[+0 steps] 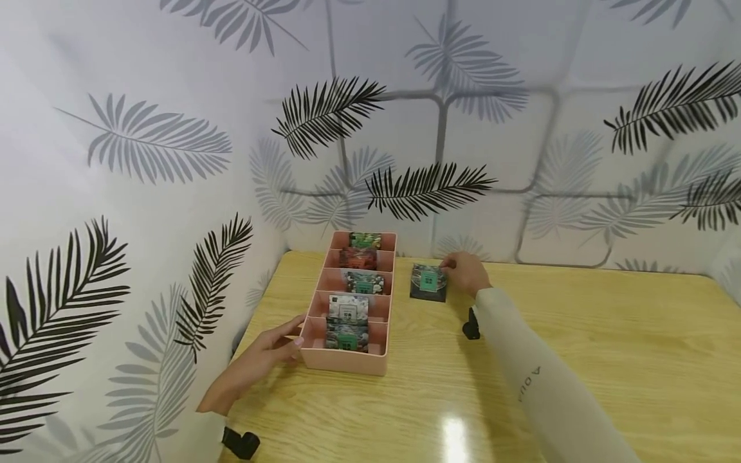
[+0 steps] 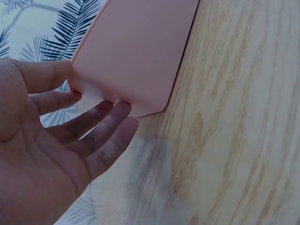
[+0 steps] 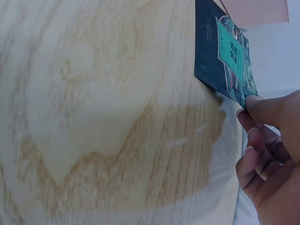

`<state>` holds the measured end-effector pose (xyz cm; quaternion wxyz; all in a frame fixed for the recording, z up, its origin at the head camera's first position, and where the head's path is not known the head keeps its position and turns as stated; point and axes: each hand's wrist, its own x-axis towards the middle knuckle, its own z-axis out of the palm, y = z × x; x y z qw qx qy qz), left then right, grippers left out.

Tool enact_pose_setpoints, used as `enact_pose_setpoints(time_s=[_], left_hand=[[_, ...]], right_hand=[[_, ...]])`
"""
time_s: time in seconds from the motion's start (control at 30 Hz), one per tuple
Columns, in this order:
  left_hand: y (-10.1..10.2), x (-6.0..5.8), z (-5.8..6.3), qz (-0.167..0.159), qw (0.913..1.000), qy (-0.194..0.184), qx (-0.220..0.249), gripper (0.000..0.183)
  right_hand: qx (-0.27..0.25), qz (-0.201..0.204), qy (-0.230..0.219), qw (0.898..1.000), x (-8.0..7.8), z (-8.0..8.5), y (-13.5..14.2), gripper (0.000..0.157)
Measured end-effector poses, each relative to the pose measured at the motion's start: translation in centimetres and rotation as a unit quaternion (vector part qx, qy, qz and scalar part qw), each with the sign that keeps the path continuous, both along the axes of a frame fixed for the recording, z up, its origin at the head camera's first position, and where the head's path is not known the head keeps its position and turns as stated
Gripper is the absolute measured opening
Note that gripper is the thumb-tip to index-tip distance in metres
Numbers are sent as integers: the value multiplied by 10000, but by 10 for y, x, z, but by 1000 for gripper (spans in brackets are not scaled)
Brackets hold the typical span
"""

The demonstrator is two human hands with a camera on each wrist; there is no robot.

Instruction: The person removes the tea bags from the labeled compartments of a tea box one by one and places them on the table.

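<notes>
A pink divided box (image 1: 346,361) stands on the table, with colourful sachets in its compartments. At its near left corner is my left hand (image 1: 267,357); in the left wrist view the fingertips (image 2: 123,108) touch the box's outer wall, fingers fairly straight. To the right of the box, my right hand (image 1: 466,275) pinches the edge of a dark sachet with a green label (image 1: 429,283) between thumb and fingertips. In the right wrist view the sachet (image 3: 206,47) is tilted, its gripped corner raised off the wood.
The wooden table (image 1: 579,334) reaches far to the right. A wall covering with feather prints (image 1: 475,128) rises behind and to the left of it. Inside the box, the front compartment holds a green-labelled sachet (image 1: 347,337), with a white sachet (image 1: 348,308) behind it.
</notes>
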<state>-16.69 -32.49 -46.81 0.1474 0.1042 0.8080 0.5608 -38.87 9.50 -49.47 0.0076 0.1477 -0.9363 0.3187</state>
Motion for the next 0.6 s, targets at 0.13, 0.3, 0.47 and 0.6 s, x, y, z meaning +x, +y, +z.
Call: enact_pose_setpoints(time_s=[0.13, 0.3, 0.47, 0.6], left_hand=[[1, -1, -1, -42, 10000, -24, 34, 64], [3, -1, 1, -65, 10000, 25, -9, 64], [4, 1, 1, 43, 9999, 15, -102, 63], [3, 1, 2, 83, 9999, 38, -132, 63]], right_hand=[[7, -14, -68, 10000, -3, -7, 2, 17], [2, 1, -15, 10000, -2, -9, 8, 24], [-85, 237, 210, 9995, 5, 1, 9, 25], [-3, 506, 528, 9973, 12, 13, 6, 25]])
